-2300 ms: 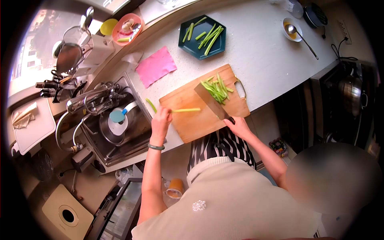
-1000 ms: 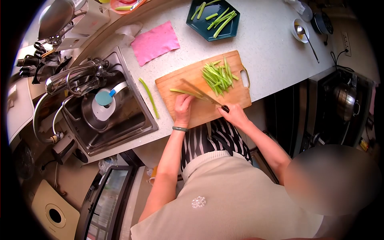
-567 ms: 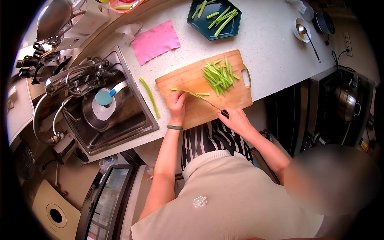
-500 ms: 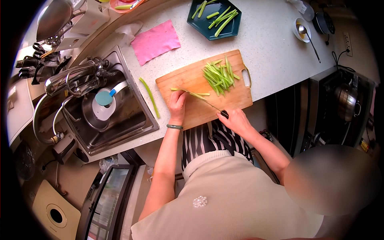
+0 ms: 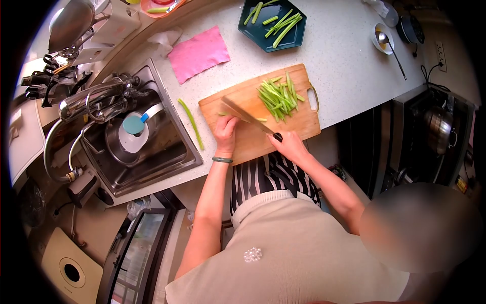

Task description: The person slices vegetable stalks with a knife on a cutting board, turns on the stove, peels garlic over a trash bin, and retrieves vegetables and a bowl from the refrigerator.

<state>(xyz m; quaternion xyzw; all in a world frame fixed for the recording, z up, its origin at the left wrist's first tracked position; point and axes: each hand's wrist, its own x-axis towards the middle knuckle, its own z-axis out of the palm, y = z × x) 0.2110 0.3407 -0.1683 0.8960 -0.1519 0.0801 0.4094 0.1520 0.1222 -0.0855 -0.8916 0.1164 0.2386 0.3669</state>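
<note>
My right hand (image 5: 287,145) is wrapped round the black handle of a knife (image 5: 249,117), whose blade slants up and left over the wooden cutting board (image 5: 240,147). Bent fingers of my left hand (image 5: 226,134) press on a green stalk (image 5: 261,120) near the board's left side; the blade covers much of this stalk. A pile of cut green stalks (image 5: 278,99) lies on the right part of the board. Another long stalk (image 5: 191,123) rests on the counter, between board and sink.
The sink (image 5: 174,147) at the left holds a pan and a lidded white vessel. Beyond the board are a pink cloth (image 5: 198,53) and a dark hexagonal plate (image 5: 273,43) of stalks. A bowl (image 5: 378,34) with a spoon stands at the back right, near the stove (image 5: 420,137).
Over the last half second the knife has tilted, showing its broad blade over the stalk, and my right hand has shifted slightly left and up. My left hand has hardly moved.
</note>
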